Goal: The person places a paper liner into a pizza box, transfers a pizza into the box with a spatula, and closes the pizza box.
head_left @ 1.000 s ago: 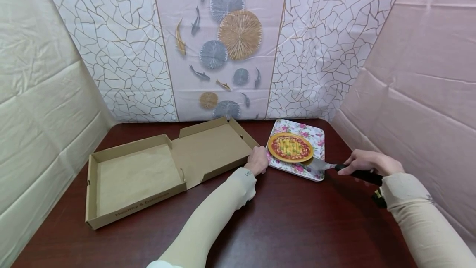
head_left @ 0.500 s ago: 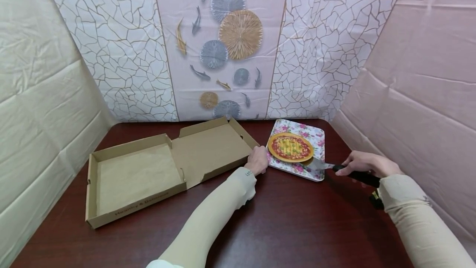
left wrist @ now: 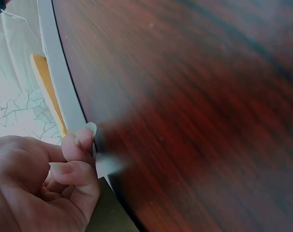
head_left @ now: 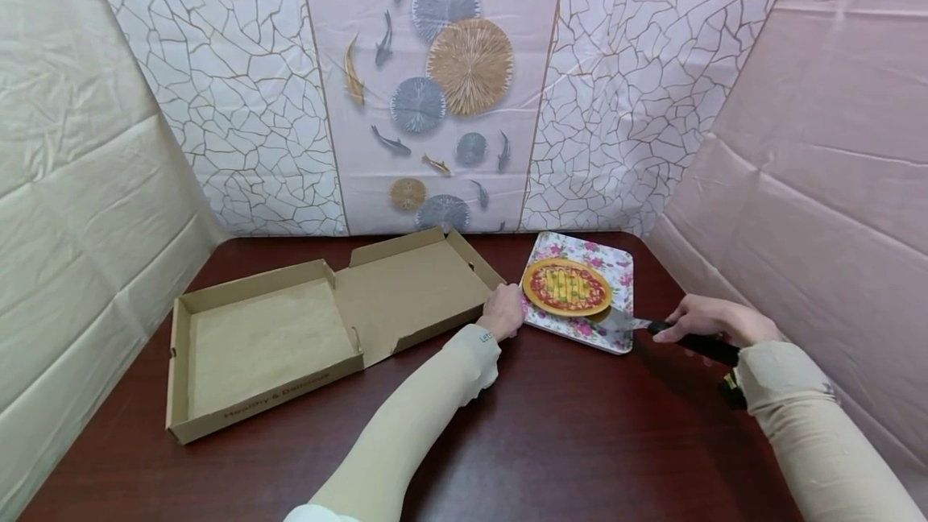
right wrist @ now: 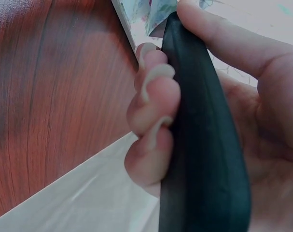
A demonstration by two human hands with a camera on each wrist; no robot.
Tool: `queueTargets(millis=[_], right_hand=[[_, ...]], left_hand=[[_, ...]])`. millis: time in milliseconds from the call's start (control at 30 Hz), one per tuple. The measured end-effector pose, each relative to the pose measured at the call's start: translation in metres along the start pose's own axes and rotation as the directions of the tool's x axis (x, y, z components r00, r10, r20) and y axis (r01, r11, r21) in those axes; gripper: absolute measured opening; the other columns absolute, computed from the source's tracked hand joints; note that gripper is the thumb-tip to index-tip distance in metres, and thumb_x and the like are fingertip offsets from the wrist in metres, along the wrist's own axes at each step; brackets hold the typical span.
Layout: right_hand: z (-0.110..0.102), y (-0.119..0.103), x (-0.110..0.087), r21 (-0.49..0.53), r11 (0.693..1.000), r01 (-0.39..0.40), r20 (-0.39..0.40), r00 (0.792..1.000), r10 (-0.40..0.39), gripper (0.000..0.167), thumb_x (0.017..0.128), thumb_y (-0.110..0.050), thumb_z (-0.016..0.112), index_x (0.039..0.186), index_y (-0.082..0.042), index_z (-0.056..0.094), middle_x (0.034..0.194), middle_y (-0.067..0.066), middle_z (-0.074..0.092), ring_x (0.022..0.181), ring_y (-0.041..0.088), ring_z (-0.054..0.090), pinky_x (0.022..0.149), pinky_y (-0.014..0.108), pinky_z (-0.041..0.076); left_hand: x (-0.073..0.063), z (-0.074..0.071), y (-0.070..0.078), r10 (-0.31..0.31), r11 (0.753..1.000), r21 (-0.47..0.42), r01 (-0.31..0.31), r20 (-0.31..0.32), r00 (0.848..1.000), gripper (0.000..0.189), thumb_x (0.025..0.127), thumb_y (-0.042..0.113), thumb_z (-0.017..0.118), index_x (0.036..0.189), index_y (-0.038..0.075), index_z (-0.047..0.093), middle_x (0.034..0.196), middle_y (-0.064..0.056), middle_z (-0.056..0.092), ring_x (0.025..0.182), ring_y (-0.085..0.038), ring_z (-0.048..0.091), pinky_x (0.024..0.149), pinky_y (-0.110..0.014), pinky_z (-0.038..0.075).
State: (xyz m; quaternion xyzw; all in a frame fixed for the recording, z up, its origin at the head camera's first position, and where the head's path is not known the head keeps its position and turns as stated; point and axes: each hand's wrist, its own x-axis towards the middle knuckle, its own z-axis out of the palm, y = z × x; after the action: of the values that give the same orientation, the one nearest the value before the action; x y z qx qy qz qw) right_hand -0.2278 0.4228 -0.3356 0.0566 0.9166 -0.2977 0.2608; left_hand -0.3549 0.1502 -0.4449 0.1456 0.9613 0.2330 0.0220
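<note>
Right hand (head_left: 714, 319): sits slightly leftward of a second ago; fingers wrap a black-handled metal spatula (head_left: 642, 324). Left hand (head_left: 502, 312): curled, grips edge of white rectangular tray with pink flowers (head_left: 619, 264). Round yellow-rimmed pizza (head_left: 565, 287): lies on tray, blade (head_left: 616, 321) at its near-right edge. Step, apparently: sliding blade underneath. Next move: likely wants a low, level push.

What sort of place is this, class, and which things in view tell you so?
Probably a staged tabletop set rather than a working kitchen: a patterned backdrop stands behind a dark table, creased sheets flank it, and a pizza lies on a flowered tray.
</note>
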Motion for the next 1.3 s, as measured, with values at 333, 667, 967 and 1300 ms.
queueTargets(millis=[333,667,967,1300], right_hand=[[0.0019,-0.0006,0.0011,0.002,1.0,-0.009,-0.003,1.0,0.009,0.052,0.09,-0.028,0.067,0.122,0.01,0.051,0.061,0.006,0.059,0.046,0.014,0.054,0.049,0.03,0.051],[0.0029,-0.0045,0.0014,0.003,1.0,-0.009,0.01,1.0,0.008,0.033,0.089,-0.029,0.068,0.101,0.002,0.062,0.06,0.004,0.057,0.046,0.013,0.054,0.048,0.028,0.05],[0.0039,-0.0045,0.0045,-0.014,1.0,-0.013,-0.008,1.0,0.013,0.036,0.089,-0.031,0.068,0.102,0.002,0.062,0.061,0.004,0.058,0.047,0.014,0.056,0.049,0.029,0.051],[0.003,-0.0062,0.0067,-0.063,0.998,-0.011,-0.016,1.0,0.01,0.048,0.088,-0.036,0.068,0.113,0.005,0.061,0.061,0.001,0.059,0.05,0.015,0.059,0.052,0.031,0.052]], left_hand=[[0.0038,0.0025,0.0001,0.041,0.996,0.079,-0.038,-0.029,0.999,0.024,0.099,0.011,0.046,0.094,0.009,0.07,0.091,-0.008,0.071,0.069,-0.019,0.066,0.053,-0.026,0.049],[0.0024,0.0025,0.0006,0.037,0.997,0.069,-0.035,-0.032,0.999,0.024,0.099,0.012,0.046,0.095,0.01,0.07,0.094,-0.008,0.071,0.074,-0.02,0.068,0.056,-0.027,0.05],[0.0021,-0.0003,0.0005,0.081,0.991,0.113,-0.075,-0.049,0.996,0.026,0.098,0.012,0.047,0.088,0.01,0.07,0.094,-0.007,0.072,0.08,-0.019,0.069,0.059,-0.032,0.052],[0.004,0.0002,0.0005,0.067,0.989,0.134,-0.061,-0.047,0.997,0.028,0.099,0.014,0.046,0.086,0.011,0.07,0.094,-0.006,0.073,0.08,-0.02,0.07,0.059,-0.033,0.052]])
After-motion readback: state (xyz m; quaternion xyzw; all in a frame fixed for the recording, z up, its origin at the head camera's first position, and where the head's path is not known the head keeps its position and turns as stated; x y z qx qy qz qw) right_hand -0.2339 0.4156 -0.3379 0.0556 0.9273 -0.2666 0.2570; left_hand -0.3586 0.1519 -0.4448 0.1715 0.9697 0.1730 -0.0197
